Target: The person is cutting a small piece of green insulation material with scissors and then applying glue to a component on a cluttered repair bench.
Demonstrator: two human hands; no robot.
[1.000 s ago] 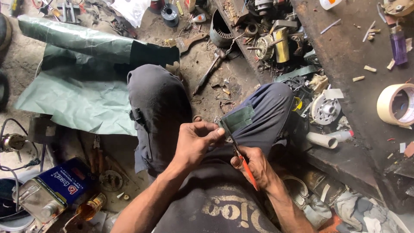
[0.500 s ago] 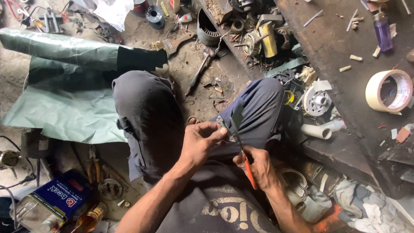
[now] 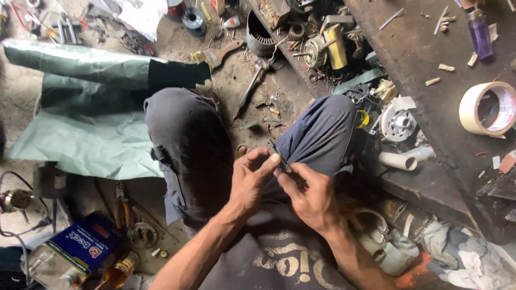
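A thin strip (image 3: 279,157) sits pinched between our fingertips. Our left hand (image 3: 252,180) and right hand (image 3: 309,196) both grip it, steadying it above our knees.

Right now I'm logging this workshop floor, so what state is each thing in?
Left hand: grip pinched on a small dark strip.
Right hand: fingers closed on the same strip.
Tape roll: lying flat on the bench.
Purple bottle: lying on the bench, capped.
Green sheet: spread on the floor, creased.
Blue tin: lying on its side.
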